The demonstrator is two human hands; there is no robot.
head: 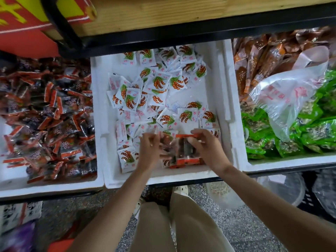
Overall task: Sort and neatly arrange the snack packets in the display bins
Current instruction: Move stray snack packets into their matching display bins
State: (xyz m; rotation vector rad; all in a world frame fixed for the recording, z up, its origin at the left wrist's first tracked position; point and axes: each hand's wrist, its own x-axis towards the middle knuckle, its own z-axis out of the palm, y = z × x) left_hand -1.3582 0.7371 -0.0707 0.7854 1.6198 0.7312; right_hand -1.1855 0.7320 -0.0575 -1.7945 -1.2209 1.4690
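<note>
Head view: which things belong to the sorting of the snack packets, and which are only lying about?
Job in hand: middle bin; white packets in it; dark packets with orange ends, gripped by the right hand; left hand beside them; left bin of similar dark ones.
Lying about: plastic bag on the right bin; wooden shelf; red sign.

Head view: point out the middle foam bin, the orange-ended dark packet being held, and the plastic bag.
middle foam bin (181, 177), head view, on its near rim.
orange-ended dark packet (182, 150), head view, on its dark middle.
plastic bag (283, 99), head view, on its crumpled middle.
</note>
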